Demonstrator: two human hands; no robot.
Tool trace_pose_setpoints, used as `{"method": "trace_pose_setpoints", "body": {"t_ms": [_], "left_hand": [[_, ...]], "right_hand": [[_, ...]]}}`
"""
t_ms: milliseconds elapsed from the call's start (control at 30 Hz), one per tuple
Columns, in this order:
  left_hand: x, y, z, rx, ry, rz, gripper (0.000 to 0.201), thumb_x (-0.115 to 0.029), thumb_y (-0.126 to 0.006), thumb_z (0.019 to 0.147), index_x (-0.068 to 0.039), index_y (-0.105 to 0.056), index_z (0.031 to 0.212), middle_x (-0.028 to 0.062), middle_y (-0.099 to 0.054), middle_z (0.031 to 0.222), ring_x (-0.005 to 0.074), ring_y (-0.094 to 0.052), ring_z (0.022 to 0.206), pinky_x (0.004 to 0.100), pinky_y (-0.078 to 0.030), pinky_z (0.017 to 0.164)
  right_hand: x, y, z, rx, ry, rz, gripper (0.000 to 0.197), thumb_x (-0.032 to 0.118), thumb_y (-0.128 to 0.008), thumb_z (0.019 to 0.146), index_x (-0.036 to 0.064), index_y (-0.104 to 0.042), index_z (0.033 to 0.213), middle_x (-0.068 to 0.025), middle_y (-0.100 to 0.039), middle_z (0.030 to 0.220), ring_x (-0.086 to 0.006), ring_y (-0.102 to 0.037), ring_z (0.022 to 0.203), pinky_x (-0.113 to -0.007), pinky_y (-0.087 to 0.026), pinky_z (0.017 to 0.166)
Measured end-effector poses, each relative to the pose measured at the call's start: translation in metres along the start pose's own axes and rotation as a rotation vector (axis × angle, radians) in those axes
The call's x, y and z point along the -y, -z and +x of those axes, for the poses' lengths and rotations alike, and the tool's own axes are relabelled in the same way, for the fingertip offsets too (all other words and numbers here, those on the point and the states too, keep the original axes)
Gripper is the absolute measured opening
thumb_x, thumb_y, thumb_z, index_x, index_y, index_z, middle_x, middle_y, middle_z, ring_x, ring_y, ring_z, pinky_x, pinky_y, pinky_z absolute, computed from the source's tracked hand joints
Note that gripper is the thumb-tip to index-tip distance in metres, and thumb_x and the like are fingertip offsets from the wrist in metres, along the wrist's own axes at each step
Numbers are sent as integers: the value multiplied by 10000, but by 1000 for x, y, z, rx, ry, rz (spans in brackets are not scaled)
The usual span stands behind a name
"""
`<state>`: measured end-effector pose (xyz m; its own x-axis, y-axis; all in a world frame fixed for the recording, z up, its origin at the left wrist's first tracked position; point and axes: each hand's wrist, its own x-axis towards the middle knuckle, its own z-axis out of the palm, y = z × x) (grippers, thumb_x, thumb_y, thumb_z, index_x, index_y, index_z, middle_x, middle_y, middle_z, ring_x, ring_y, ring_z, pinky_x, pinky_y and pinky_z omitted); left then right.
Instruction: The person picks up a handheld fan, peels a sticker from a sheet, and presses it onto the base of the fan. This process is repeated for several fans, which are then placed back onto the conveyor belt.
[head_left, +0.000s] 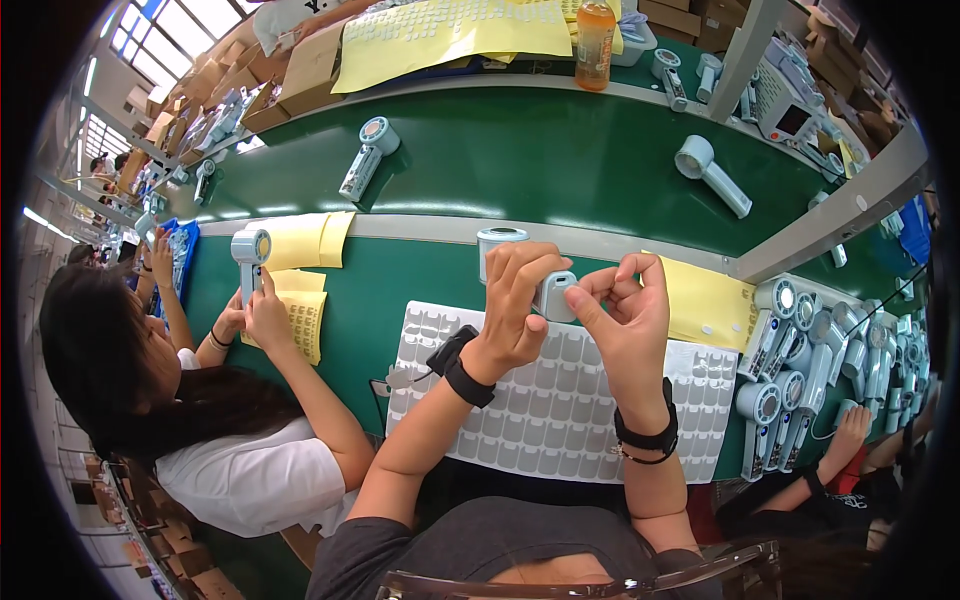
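My left hand [518,300] is closed around a light blue handheld fan [502,238]; its round head shows beyond my knuckles and its handle end points right. At that end, my right hand [630,310] has thumb and forefinger pinched together, the thumb against the handle's edge. Whatever lies between those fingertips is too small to make out. Beneath both hands lies a white sheet of grey stickers [540,434], laid out in rows. A yellow sheet [703,300] is partly tucked behind my right hand.
Many handheld fans [790,390] stand crowded at the right. On the left, a co-worker [240,420] holds another fan [251,250] beside yellow sheets [300,240]. Two fans [368,160] lie on the green belt [540,150] beyond a metal rail. A bottle [595,45] stands farther back.
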<state>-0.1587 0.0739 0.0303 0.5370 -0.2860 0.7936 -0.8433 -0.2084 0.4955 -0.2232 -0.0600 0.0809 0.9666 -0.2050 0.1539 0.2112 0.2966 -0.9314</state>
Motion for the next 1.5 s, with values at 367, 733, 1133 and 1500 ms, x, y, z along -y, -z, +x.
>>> {"method": "trace_pose_setpoints", "body": {"t_ms": [367,733,1133,1500], "left_hand": [[-2,3,1,39,-13,34,657,-571,-166,1009,-37,-531,1128,147,-589,1037,291,-519,937,415,-369,881],[-2,2,0,39,-8,50,651,-569,-180,1007,-35,-532,1124,149,-589,1035,292,-521,933,413,-368,873],[-1,1,0,27,-19,54,611,-559,-250,995,-36,-535,1131,141,-586,1037,294,-521,933,425,-356,880],[-1,1,5,55,-15,-1,389,-321,-652,795,-57,-557,1065,109,-598,1011,288,-527,952,408,-348,894]], "right_hand": [[2,1,-1,-5,-42,23,390,-44,-689,856,90,-353,1000,-62,-615,843,-73,-540,749,-213,-442,685],[-1,-1,-1,-16,-28,33,379,-38,-687,864,90,-353,992,-65,-616,842,-65,-546,739,-205,-440,669],[-1,-4,-2,-51,15,-39,410,-10,-728,834,71,-357,990,-85,-631,846,-94,-556,740,-247,-454,731],[-6,18,-3,-146,226,-864,263,130,-701,887,48,-461,955,-67,-553,884,-136,-500,778,-278,-426,715]]}}
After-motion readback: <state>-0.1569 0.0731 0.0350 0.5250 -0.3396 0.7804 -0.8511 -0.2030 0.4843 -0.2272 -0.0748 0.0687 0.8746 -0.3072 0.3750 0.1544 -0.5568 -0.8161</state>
